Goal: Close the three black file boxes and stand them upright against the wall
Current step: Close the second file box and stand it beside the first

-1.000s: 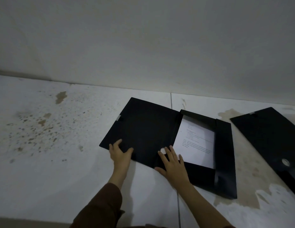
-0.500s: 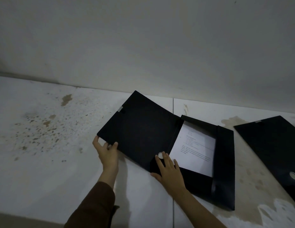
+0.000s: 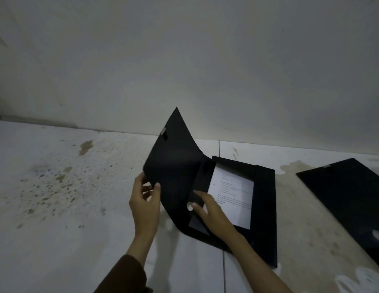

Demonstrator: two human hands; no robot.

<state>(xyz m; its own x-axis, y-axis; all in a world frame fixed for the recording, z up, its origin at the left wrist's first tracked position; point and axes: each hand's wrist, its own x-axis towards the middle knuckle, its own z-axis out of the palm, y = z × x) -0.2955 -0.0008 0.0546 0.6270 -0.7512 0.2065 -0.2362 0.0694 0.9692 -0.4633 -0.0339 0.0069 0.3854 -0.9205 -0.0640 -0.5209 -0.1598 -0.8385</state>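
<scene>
The open file box [image 3: 262, 208] lies on the floor [image 3: 57, 208] near the wall [image 3: 184, 60]. The left hand [image 3: 145, 205] pinches its raised lid [image 3: 173, 166]; the right hand [image 3: 214, 212] rests open on the spine flap. The bowing lid looks thin, light, flexible: best held at edges.

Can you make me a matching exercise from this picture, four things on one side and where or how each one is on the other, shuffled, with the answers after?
Things:
1. lid of the open file box
2. printed sheet
3. second file box
4. left hand

States:
A. lies flat on the floor at the right edge of the view
B. grips the lid's lower edge
C. raised off the floor and bent
D. lies inside the open box, white with lines of text

Pairs: 1-C, 2-D, 3-A, 4-B
</scene>
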